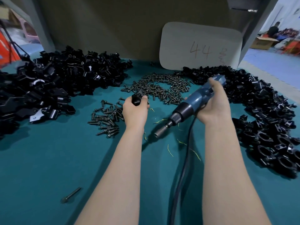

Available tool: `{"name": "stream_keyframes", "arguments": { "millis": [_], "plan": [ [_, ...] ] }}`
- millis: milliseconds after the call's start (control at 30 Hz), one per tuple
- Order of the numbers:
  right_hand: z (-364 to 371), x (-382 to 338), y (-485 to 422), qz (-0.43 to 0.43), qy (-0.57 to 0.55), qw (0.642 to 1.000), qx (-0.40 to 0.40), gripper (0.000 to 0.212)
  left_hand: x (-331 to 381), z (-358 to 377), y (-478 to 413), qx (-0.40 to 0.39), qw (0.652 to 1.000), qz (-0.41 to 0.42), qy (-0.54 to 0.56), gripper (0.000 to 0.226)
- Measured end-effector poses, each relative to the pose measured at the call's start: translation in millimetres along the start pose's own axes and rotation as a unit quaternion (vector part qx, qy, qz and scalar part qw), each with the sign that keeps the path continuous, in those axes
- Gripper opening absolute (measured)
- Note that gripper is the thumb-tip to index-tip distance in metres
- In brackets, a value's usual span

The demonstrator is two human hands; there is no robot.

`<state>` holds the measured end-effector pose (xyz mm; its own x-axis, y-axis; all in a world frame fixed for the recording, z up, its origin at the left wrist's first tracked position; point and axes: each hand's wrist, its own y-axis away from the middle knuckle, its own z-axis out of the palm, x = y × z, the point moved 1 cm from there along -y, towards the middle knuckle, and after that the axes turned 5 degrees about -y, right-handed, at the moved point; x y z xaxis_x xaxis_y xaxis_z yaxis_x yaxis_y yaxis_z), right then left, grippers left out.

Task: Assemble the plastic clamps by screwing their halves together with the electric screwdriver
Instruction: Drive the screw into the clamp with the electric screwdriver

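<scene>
The green table [40, 159] has its widest bare stretch at the near left, where only one long bolt [71, 194] lies by itself. The far edge is closed off by a grey back wall, with a white card [201, 46] marked "44" leaning against it. A heap of black clamp halves [53, 83] fills the far left, and a second heap of clamps [267, 119] runs along the whole right side to the table's edge.

Between the heaps, the middle ground is crowded with a spread of screws [159, 90], and a smaller scatter of screws [107, 119] lies just left of the left wrist. The left hand [134, 109] is curled round a black clamp piece [137, 99], holding it at the near edge of the screw spread. The right hand [211, 104] grips the blue electric screwdriver [194, 101] round its body. The tool is tilted so that its tip points down and left, above the mat between the two forearms. Its dark cable [183, 159] trails back along the inside of the right forearm toward the near edge. A few thin yellow strands [170, 150] lie on the mat beside the cable.
</scene>
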<state>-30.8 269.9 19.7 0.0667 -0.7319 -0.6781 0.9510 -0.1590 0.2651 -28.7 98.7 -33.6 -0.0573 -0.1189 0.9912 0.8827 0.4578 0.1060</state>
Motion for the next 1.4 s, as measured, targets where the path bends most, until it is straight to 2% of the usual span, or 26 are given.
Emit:
{"name": "stream_keyframes", "arguments": {
  "millis": [67, 133, 233, 300, 333, 433, 533, 600, 700, 900, 1100, 1400],
  "plan": [
    [-2, 1, 0, 0.010, -0.038, 0.999, -0.002, 0.045, 0, -1, 0, -0.002, 1.000, 0.006, -0.019, 0.007],
    [0, 3, 0, 0.010, -0.091, 0.996, 0.017, 0.047, 0, -1, 1, -0.005, 0.999, 0.017, -0.035, 0.007],
    [-1, 2, -6, -0.025, -0.204, 0.977, 0.052, 0.048, 0, -1, 1, 0.006, 0.997, 0.027, -0.067, 0.025],
    [-3, -1, -9, -0.038, -0.252, 0.965, 0.058, 0.049, -1, -1, 1, 0.013, 0.993, 0.044, -0.110, 0.018],
    [-4, -3, -10, -0.038, -0.254, 0.965, 0.056, 0.048, -1, -2, 2, 0.019, 0.988, 0.057, -0.145, 0.011],
    [-2, -1, -9, -0.045, -0.219, 0.972, 0.071, 0.034, -3, 0, 4, 0.038, 0.967, 0.099, -0.232, 0.016],
    [5, 8, -6, -0.091, -0.201, 0.971, 0.094, 0.035, -3, 0, 6, 0.054, 0.952, 0.119, -0.278, 0.018],
    [8, 11, -4, -0.129, -0.184, 0.969, 0.103, 0.025, -3, 0, 6, 0.061, 0.946, 0.122, -0.294, 0.018],
    [11, 11, -2, -0.157, -0.174, 0.966, 0.110, 0.025, -2, 1, 7, 0.067, 0.935, 0.128, -0.323, 0.020],
    [9, 12, -5, -0.164, -0.183, 0.964, 0.100, 0.027, -2, 1, 7, 0.074, 0.919, 0.135, -0.363, 0.021],
    [11, 13, -5, -0.192, -0.162, 0.962, 0.102, 0.020, -2, 0, 8, 0.082, 0.897, 0.159, -0.405, 0.022],
    [14, 19, -5, -0.200, -0.163, 0.960, 0.106, 0.019, -1, -1, 8, 0.107, 0.889, 0.171, -0.410, 0.023]
  ]
}}
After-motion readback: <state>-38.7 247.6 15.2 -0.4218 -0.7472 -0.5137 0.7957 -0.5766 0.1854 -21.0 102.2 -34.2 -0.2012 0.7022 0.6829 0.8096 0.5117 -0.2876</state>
